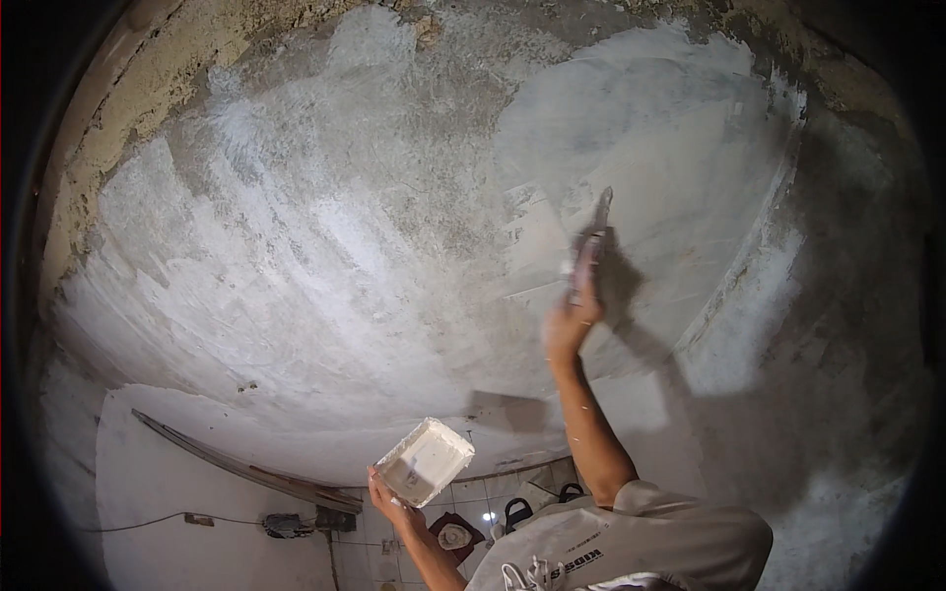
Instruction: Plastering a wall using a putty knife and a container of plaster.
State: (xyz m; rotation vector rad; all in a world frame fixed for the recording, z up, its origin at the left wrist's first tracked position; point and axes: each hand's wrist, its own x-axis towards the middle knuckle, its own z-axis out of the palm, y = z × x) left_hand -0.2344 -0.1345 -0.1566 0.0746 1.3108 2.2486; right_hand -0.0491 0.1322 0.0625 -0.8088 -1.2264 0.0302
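My right hand (pixel 572 320), blurred by motion, grips a putty knife (pixel 603 209) with its blade against the wall. Around the blade, a smooth patch of pale grey filler (pixel 680 148) covers the upper right of the wall (pixel 394 236). Farther left, the surface is patchy grey with whitish streaks. Low and to the left, my left hand (pixel 391 500) holds a rectangular, whitish plastic tray (pixel 426 463) by its near side. White paste coats the tray's rim and inside, and some specks stick to my fingers.
Rough, crumbly yellowish masonry (pixel 128 128) borders the wall at the upper left. A long wooden strip (pixel 241 465) slants at the lower left, near a wall box (pixel 286 525) with a cable. Below are pale tiles (pixel 473 490), a dark red object (pixel 455 534) and black-handled items (pixel 517 510).
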